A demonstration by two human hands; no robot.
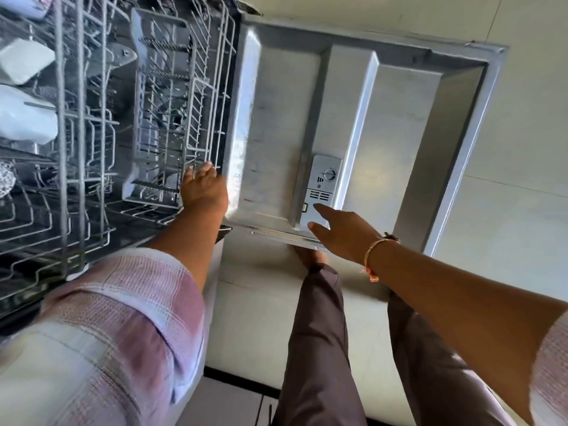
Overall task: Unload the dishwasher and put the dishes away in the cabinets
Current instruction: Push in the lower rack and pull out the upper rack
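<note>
The dishwasher stands open, its steel door [384,118] lying flat to the right. A grey wire rack [92,179] fills the left of the view. My left hand [201,187] reaches to the rack's front rim beside the grey cutlery basket [159,118], fingers curled over the wire. My right hand [341,232] hovers over the door's near edge by the detergent dispenser [324,186], fingers straight and holding nothing. White dishes [26,61] [27,118] sit at the rack's far left, partly cut off by the frame. A patterned piece [6,179] shows at the left edge.
My legs and a bare foot [310,256] stand on the pale tiled floor [522,210] right at the door's near edge. A dark cabinet base [233,379] runs along the bottom. The lower spray arm [123,55] shows beneath the rack.
</note>
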